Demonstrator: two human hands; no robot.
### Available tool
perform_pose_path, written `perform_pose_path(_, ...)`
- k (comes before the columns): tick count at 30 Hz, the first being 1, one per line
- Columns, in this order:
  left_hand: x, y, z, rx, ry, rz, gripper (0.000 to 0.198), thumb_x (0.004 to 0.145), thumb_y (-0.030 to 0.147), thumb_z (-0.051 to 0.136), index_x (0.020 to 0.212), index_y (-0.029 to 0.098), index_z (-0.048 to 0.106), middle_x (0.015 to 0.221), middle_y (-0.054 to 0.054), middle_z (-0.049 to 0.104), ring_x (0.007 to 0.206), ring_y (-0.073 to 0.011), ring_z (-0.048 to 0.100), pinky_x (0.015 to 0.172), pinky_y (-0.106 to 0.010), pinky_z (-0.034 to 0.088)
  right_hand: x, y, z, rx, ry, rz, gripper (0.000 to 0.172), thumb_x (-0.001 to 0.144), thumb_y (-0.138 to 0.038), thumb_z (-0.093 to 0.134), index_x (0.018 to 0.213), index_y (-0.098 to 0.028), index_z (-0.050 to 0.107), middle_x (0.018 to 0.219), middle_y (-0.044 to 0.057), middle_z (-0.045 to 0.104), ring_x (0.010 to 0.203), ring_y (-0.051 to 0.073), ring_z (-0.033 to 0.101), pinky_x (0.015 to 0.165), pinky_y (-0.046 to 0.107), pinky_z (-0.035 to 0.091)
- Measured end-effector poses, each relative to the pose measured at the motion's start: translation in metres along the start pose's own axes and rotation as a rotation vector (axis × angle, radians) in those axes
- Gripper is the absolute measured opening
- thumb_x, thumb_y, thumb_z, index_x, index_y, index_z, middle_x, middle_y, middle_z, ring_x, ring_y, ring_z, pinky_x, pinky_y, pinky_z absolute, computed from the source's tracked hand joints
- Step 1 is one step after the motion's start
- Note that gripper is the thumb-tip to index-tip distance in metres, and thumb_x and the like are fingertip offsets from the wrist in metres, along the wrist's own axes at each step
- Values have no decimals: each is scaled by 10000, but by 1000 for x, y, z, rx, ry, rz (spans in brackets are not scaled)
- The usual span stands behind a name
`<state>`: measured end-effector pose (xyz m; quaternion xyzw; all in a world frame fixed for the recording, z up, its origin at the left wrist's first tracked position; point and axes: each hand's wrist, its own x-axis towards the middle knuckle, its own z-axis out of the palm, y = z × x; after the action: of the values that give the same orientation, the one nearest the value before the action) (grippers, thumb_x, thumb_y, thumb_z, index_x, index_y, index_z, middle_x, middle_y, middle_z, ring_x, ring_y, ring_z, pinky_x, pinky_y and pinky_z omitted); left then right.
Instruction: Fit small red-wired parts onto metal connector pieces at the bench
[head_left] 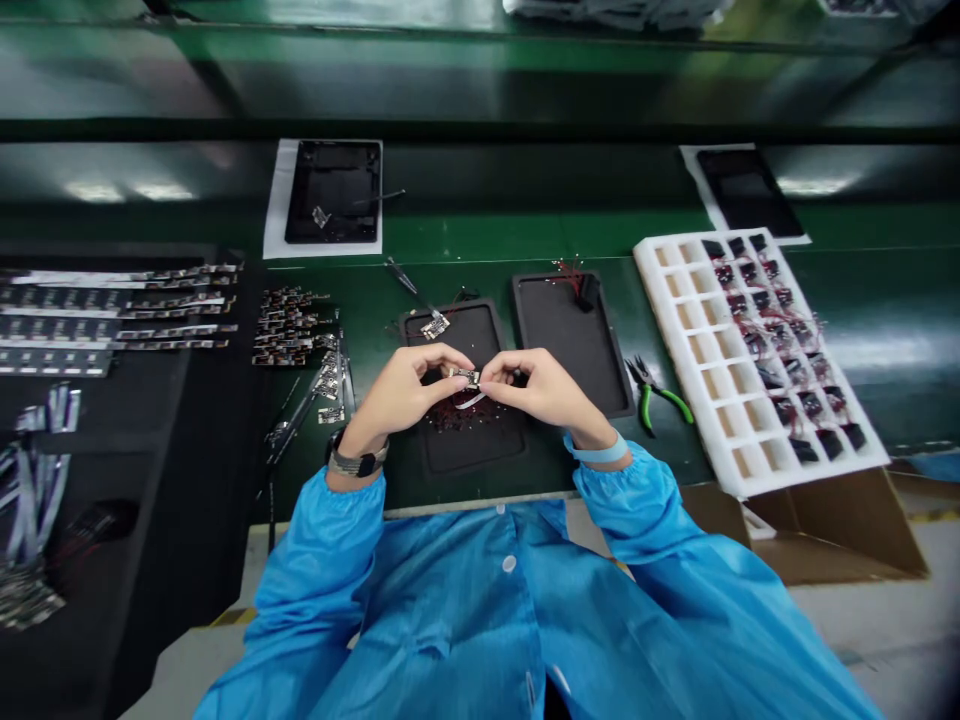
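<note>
Circuit board [466, 379] is over the black tray [478, 328], left hand [409, 387] grip pinched near its 9 o'clock end, right hand [541, 386] likewise at 3 o'clock; probably light, stiff, fragile: edges only.

Pairs and singles across our bench [465, 240]
We count two hands, one left hand [409, 388] and one right hand [546, 385], and between them one small circuit board [470, 378]. We see two dark trays [559, 335], two black panels [337, 190] on two white sheets [280, 215], one pair of pliers [646, 408], one cardboard box [847, 530] and one white foam tray [684, 352] with three columns of black parts [804, 451]. The packed boards [289, 325] crowd too tightly for us to number.
</note>
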<state>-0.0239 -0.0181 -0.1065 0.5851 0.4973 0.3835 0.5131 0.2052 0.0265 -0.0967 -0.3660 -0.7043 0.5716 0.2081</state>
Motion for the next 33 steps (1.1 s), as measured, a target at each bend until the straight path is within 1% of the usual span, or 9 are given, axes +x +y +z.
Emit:
perform_pose_path(4,0,-1,-1,47,-8,5,185,865,310,784,994,177,788,926,-72,783,828,-198,694,784,-327,504,1,-1,0,-10,-3,6,182,889,-326,738,869,-146,748,749,31,714,684,145,608,675,280,466)
perform_pose_path(12,0,1,0,90,-33,-4,161,874,296,758,982,184,800,895,-62,782,800,-199,692,763,-330,505,1,3,1,-26,-15,20,228,891,-373,738,874,-146,754,749,40,719,681,149,600,665,285,476)
perform_pose_path(17,1,0,2,110,-11,-8,127,855,273,763,938,186,803,842,-47,784,784,-202,704,758,-328,516,3,7,4,-18,-5,44,233,880,-373,738,857,-142,748,727,38,712,656,144,594,641,279,478)
perform_pose_path(21,1,1,3,160,4,-20,106,848,271,762,899,187,802,880,-57,805,801,-215,722,756,-333,533,3,8,7,-4,6,74,231,868,-369,741,853,-139,749,704,33,703,637,142,594,628,275,478)
perform_pose_path(27,0,3,3,191,-17,-24,93,856,237,744,908,191,807,907,-55,816,829,-221,738,787,-335,536,3,10,8,1,-6,88,199,853,-337,744,833,-140,749,703,34,710,641,144,612,628,270,480)
perform_pose_path(33,-1,2,3,226,-3,-26,103,864,253,738,915,195,806,907,-56,811,819,-223,732,749,-330,527,3,12,10,-11,5,80,185,860,-329,736,836,-146,754,717,34,724,649,146,627,634,269,487)
